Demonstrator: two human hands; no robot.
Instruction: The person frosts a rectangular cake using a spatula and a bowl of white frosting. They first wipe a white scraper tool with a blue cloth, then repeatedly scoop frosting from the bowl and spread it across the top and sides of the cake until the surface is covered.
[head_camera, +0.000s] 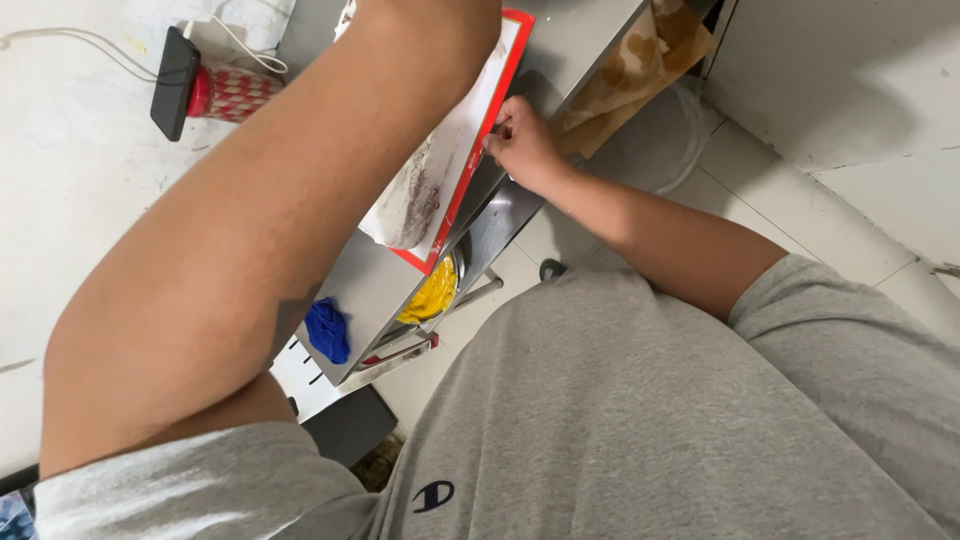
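My right hand pinches the red rim of a white, red-bordered mat that lies on a steel table. A dark powdery smear covers the near end of the mat, where its white sheet curls up. My left forearm crosses over the table toward the top of the view. Its hand is out of frame above the mat.
A blue cloth lies on the table's near corner. A steel bowl of yellow stuff sits on a lower shelf beside a red-handled tool. A black phone leans on a red patterned cup. Brown stained paper hangs off the far edge.
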